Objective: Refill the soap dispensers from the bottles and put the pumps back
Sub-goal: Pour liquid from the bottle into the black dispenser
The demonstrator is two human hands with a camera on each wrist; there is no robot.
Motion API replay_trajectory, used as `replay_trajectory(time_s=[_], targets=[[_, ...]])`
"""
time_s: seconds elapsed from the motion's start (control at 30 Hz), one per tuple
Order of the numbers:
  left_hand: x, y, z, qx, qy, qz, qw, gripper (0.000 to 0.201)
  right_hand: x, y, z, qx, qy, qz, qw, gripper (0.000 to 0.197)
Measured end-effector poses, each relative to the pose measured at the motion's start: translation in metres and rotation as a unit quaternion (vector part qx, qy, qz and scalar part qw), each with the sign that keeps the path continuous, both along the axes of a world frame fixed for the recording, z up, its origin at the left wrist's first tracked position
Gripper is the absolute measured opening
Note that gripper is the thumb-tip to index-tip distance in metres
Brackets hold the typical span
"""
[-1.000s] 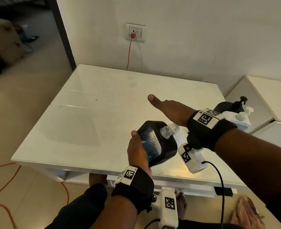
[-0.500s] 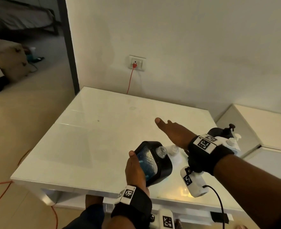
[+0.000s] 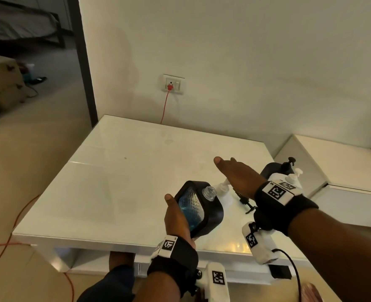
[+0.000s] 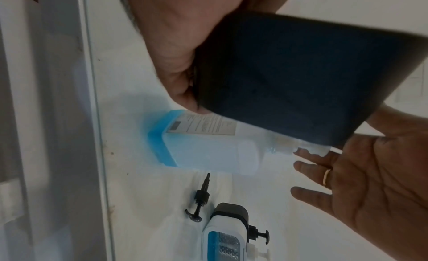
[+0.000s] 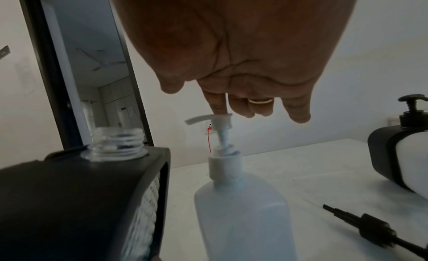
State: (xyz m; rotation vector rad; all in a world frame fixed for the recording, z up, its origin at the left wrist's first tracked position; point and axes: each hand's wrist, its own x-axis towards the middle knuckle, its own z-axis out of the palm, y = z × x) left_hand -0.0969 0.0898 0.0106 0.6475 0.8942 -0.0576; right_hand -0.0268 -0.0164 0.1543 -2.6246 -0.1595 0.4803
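My left hand grips a black soap dispenser with blue liquid, tilted above the table's near edge. Its clear threaded neck is open, with no pump in it. Just right of it stands a translucent refill bottle with a white pump. My right hand is spread flat over that bottle, and its forefinger touches the pump head. A loose black pump lies on the table under my right wrist.
The white glass table stands against the wall. Another black and white dispenser with its pump in place stands at the table's right edge, with a white pump bottle beside it. A low white cabinet adjoins on the right. A red cable hangs from the wall socket.
The head view has tilted up, so table and hands sit lower in frame. My left hand still holds the dispenser and my right hand stays spread over the refill bottle's pump.
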Motion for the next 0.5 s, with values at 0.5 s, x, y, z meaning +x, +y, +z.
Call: replay_trajectory(time_s=[0.5], targets=[[0.003, 0.004, -0.001, 0.039, -0.007, -0.003, 0.999, 0.047, 0.042, 0.001, -0.018, 0.014, -0.014, -0.018, 1.000, 0.043]])
